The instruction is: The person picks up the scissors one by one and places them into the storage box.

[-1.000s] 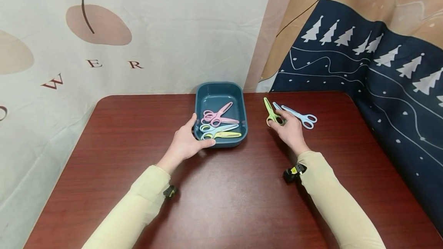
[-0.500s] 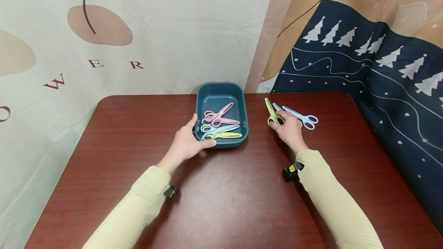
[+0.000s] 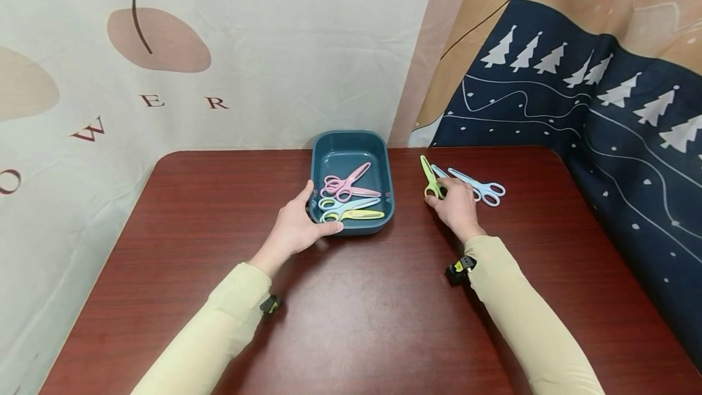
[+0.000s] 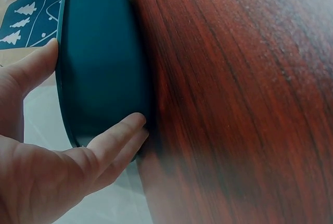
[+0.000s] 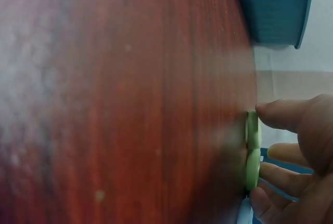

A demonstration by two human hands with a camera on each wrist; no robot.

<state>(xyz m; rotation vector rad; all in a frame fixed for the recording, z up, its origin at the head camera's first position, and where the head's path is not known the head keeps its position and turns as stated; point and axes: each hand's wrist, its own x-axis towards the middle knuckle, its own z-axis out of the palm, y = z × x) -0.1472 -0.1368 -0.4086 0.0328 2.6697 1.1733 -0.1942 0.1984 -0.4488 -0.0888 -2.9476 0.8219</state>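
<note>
Scissors (image 3: 359, 203) in pink, blue, yellow, inside teal bin (image 4: 99, 52), left hand (image 3: 293, 224) spread against it, right hand (image 3: 459, 207) gripping green scissors (image 3: 429, 177)

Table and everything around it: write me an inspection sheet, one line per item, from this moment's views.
Surface: dark red wood-grain table, with a patch of glare.
Job's things: blue-green tray holding pink scissors, blue scissors and yellow scissors; right of it on the table, green scissors, a blue pair and a second blue pair partly hidden by a hand.
Clutter: nothing seen.
Hands: left hand holds the tray's near-left corner; right hand has its fingers at the green scissors' handles.
Cables: nothing seen.
Surroundings: pale printed cloth behind; navy cloth with white trees at right.
</note>
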